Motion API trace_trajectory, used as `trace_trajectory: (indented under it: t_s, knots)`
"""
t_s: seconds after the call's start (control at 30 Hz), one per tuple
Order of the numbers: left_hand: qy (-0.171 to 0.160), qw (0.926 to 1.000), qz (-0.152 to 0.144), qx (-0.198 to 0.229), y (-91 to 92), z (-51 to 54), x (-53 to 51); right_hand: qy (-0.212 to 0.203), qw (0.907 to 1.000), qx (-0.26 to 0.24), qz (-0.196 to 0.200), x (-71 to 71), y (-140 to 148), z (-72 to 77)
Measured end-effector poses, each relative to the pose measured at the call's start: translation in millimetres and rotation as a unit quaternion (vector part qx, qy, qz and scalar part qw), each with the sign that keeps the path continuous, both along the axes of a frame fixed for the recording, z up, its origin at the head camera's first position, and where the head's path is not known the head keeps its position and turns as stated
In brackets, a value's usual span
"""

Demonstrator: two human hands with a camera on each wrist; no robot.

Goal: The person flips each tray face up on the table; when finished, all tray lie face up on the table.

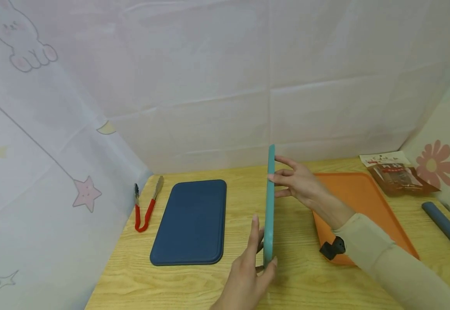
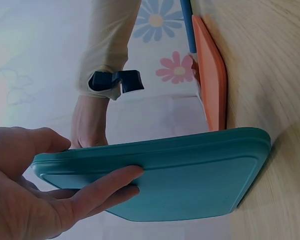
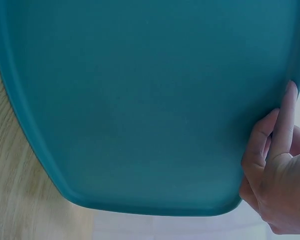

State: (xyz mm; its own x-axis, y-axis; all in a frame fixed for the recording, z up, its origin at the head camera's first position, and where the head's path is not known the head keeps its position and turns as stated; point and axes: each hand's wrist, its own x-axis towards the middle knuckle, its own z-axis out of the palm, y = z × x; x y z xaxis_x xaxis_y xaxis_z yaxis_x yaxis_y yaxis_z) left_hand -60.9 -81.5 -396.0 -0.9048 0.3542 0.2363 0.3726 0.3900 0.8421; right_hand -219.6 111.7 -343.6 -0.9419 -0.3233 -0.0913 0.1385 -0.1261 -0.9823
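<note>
A teal tray (image 1: 270, 206) is held up on its side over the middle of the wooden table, seen nearly edge-on in the head view. My left hand (image 1: 246, 273) grips its near end, thumb on one side and fingers on the other, as the left wrist view shows on the tray (image 2: 189, 185). At the far upper part, my right hand (image 1: 300, 183) holds the rim between thumb and fingers. The right wrist view shows the tray's broad face (image 3: 150, 110) with the right hand (image 3: 274, 165) at its edge. Whether the lower edge touches the table, I cannot tell.
To the left lie a dark blue tray (image 1: 191, 221) and red-handled tongs (image 1: 143, 219). On the right, an orange tray (image 1: 349, 189) lies partly beneath the right forearm. Beyond it are a brown food packet (image 1: 399, 176) and a grey-blue cylinder (image 1: 447, 228). A cloth wall (image 1: 209, 86) stands behind.
</note>
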Motion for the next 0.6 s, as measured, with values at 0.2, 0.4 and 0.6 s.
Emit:
trace_trajectory:
  t_s: [0.2,0.4,0.6]
  knots:
    - [0.037,0.9991,-0.014,0.012,2.2,3.1,-2.6,0.005,1.0000,-0.003,-0.005,-1.8,-6,-1.6]
    - [0.040,0.9991,-0.014,0.000,2.8,5.5,-2.0,-0.001,1.0000,-0.006,-0.003,-2.4,-9,-4.1]
    - [0.053,0.9982,0.010,0.025,1.3,4.7,-4.2,-0.022,0.9987,0.037,-0.026,-9.4,-2,-44.7]
